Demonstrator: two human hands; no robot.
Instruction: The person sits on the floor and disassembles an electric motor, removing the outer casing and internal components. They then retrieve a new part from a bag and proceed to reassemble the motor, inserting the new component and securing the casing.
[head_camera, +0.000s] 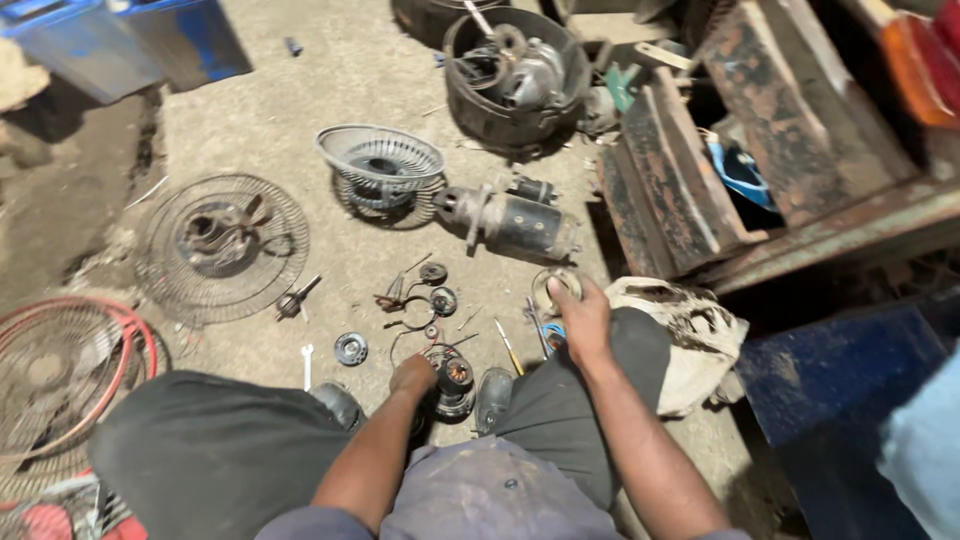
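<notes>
Knees: dark trousers (210, 450) are seen nearest the camera, the person being seated on the concrete floor (300, 90).
Left hand (412, 375): it is closed around the top of a small motor core with copper windings (455, 378), which stands on the floor between the shoes.
Right hand (580, 320): it is laid over the right knee, fingers curled on a metal ring (556, 283) just beyond.
Small parts: a bearing disc (350, 348), a wrench (307, 365) and a screwdriver (509, 347) are scattered near the motor core.
Farther off: a dark cylindrical motor (510, 222) is laid on its side, with a wire fan guard (380, 160) just left of it.
Left side: a flat fan grille (222, 245) and a red-rimmed grille (70, 370) are laid on the floor.
Right side: a rusty metal box (700, 170) and a dirty cloth (690, 335) are placed.
</notes>
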